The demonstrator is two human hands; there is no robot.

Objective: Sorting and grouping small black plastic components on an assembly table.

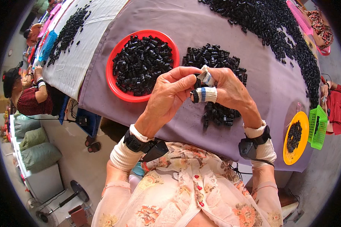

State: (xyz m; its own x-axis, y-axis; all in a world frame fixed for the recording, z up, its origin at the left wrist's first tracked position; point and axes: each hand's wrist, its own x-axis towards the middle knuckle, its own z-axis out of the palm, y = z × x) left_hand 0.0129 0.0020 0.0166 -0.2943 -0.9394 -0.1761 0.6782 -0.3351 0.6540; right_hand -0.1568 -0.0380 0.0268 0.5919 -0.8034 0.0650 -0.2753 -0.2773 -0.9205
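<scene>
Both hands meet above the near side of a heap of small black plastic parts. My left hand is closed, thumb and forefinger pinching a small black plastic part that is mostly hidden. My right hand closes on the same part from the other side. Pale cloth covers wrap its thumb and a finger; the thumb cover has a blue stripe. To the left of the heap, a red round basin holds many more black parts.
A purple-grey cloth covers the table. Black parts spread along its far right side. At the right edge lie a yellow plate with small dark pieces and a green basket. Other people sit at left and right.
</scene>
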